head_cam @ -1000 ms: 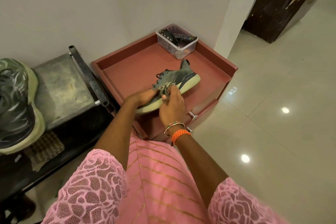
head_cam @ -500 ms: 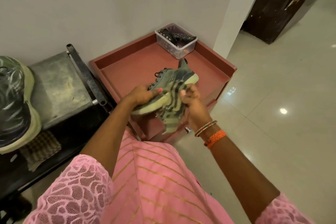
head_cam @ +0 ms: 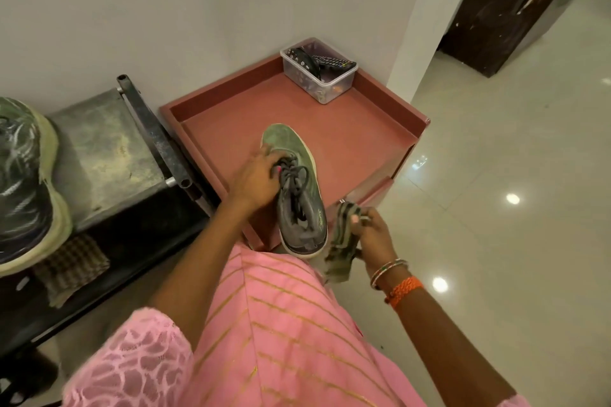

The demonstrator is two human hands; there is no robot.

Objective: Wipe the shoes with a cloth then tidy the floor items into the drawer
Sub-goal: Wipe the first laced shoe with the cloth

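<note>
— Start at the left. What's over there?

— A second shoe (head_cam: 23, 188) on the dark bench (head_cam: 99, 155), wrapped in what looks like plastic, with a checked rag (head_cam: 71, 266) on the shelf below. I'm touching neither.

— And the shoe you're working on?

— The grey-green shoe (head_cam: 296, 188) rests on the red table (head_cam: 347, 145), toe pointing away from me, heel hanging over the near edge. My left hand (head_cam: 258, 180) holds it at the laces, fingers curled round the side of the upper.

— How will it handle?

— Light, I'd judge, with a soft upper that gives and a stiffer sole. The lace area is a fair place to steady it; for turning it over I'd rather take the sole's edge, since the loose laces could slip.

— Your right grip?

— My right hand (head_cam: 372, 231) is closed round the striped cloth (head_cam: 340, 251), pinching its top while the rest hangs limp beside the heel, just apart from the shoe. Soft, bunches easily; I'd wad it before rubbing.

— Anything further right?

— A clear plastic box (head_cam: 319, 76) with remotes in the table's far corner, then glossy floor tiles (head_cam: 496, 208).
</note>
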